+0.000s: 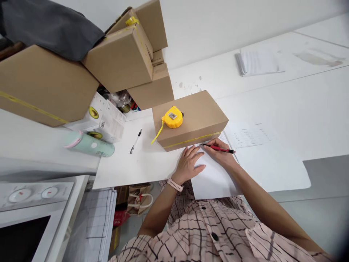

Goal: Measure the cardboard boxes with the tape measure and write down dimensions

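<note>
Fingers of my right hand (222, 156) are pinched round a red pen (218, 148), its tip low over the white paper (214, 180) right of the frame's centre; whether it touches, I can't tell. My left hand (188, 163) lies flat and loosely spread, holding nothing, its thumb side on the sheet. The paper's lower end overhangs the table (117, 173), so if I ease that hand off, it could slip or crease under the nib.

Just beyond my fingertips, the brown box (196, 112) crowds the writing space; a knuckle could nudge it and send the yellow tape measure (173, 118) sliding off its top. The blade end juts past the box's left edge, easy to snag.

Further out lie a clear pen (136, 142) at centre left, a teal bottle (92, 144) beyond it, stacked cartons (122, 60) blocking the upper left, and papers (259, 62) at upper right.
</note>
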Motion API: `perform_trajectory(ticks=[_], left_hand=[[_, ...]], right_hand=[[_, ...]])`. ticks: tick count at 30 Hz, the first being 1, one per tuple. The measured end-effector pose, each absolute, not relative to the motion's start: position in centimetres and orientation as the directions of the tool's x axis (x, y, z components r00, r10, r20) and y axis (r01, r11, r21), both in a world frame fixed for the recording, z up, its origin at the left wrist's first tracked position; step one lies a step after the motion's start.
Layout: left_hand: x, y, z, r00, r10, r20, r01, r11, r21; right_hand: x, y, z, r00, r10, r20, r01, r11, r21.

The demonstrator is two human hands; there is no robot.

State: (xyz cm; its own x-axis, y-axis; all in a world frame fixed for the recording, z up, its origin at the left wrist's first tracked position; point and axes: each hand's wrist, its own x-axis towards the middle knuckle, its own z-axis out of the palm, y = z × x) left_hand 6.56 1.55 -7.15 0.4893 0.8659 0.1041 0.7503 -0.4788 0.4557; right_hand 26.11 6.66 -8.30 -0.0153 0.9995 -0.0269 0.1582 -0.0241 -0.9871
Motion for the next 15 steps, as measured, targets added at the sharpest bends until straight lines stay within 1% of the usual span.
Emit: perform_trajectory(ticks=[4,6,15], left_hand=[[6.5,1.5,-7.2,0.490,0.865,0.105,0.749,-0.479,0.458],[6.5,1.6,-7.2,0.489,0.866,0.107,0.749,-0.480,0.457],[6.5,1.6,-7.3,0.489,0.866,0.106,0.750,-0.479,0.456]], right_hand=[[25.7,6.8,-8.1,0.094,0.994,0.059,0.201,0.039,-0.979],[25.4,7.1,-8.1,0.120,0.988,0.101,0.213,0.073,-0.974],[24.9,7.4,-8.2,0.133,0.983,0.124,0.255,0.087,-0.963]])
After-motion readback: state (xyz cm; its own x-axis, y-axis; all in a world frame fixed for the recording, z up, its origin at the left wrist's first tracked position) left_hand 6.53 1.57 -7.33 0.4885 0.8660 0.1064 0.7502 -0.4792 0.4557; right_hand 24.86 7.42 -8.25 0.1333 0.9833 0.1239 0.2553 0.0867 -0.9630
